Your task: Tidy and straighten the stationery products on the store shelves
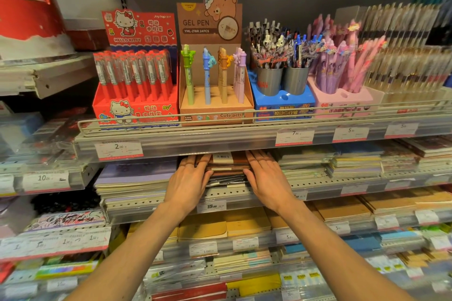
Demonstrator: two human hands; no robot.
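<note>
I am looking at a store's stationery shelves, stacked tiers with clear price-tag strips along each front edge. Both of my hands reach into the second tier, on either side of a stack of brown notebooks [226, 165]. My left hand [188, 182] lies flat against the stack's left edge, fingers straight and close together, tips running back under the shelf above. My right hand [266, 177] mirrors it on the right edge, fingers straight and pressed to the side of the stack. Neither hand curls round anything; the stack sits between the two palms, with a dark wrapped pack just beneath it at the shelf lip.

Just left of my left hand lies a wide pile of lilac-covered pads [133, 178]. Just right of my right hand are mixed piles of thin notebooks [305, 162]. Below my wrists a price tag reading 15.00 [211, 206] hangs on the shelf edge [230, 192], and under that tier lie tan kraft notebooks [225, 225].

Above my hands, behind a wire rail [171, 121], stands a row of pen displays: a red Hello Kitty pen box [135, 95] up and left, a brown box marked GEL PEN [215, 85] straight above with four animal-topped pens standing upright, a blue holder with two grey cups of pens [281, 88] up and right, and a pink holder of pink pens [342, 85] further right.
</note>
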